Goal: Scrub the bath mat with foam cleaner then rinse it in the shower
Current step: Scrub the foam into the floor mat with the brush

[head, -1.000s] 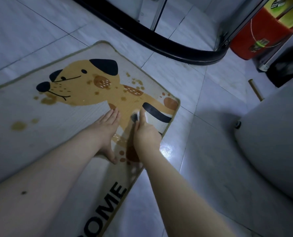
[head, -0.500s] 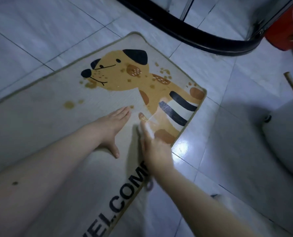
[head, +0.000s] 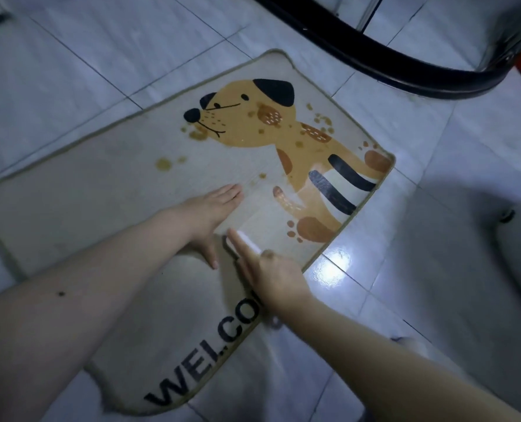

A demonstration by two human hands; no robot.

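Your right hand (head: 271, 274) is closed around a small white scrubbing tool (head: 244, 240), blurred so its make is unclear; its pale tip sticks out past your fingers and touches the bath mat (head: 107, 196). Your left hand (head: 210, 214) lies just beside that grip, flat and spread, palm down on the mat's short, woven-looking pile. One mat, rounded corners, cord-edged, lies on glossy grey floor tiles (head: 435, 153), printed with one tan dog (head: 283, 141), two dark stripes and black lettering.

"WELCO" on bath mat (head: 107, 202)
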